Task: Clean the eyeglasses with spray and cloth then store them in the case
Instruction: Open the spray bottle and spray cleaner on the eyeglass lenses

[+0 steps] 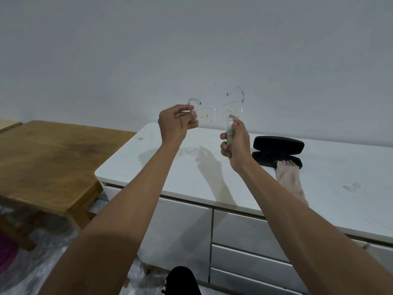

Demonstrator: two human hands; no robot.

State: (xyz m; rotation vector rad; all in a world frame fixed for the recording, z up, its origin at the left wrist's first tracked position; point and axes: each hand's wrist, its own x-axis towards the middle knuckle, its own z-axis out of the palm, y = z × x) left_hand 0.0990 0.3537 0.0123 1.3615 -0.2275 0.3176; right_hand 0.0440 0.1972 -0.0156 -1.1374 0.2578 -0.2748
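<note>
left hand (174, 122) pinching clear-framed smudged eyeglasses (219, 111) | right hand (234, 143) gripping small spray bottle (230, 136), nozzle at lens | open black case (278, 150) at 3 o'clock, beige cloth (290, 179) draped from it

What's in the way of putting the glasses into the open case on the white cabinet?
The cloth is: one end lies inside the open case, draped over its front edge onto the white cabinet. The left hand holds the eyeglasses up in the air, and the right hand grips the spray bottle.
</note>
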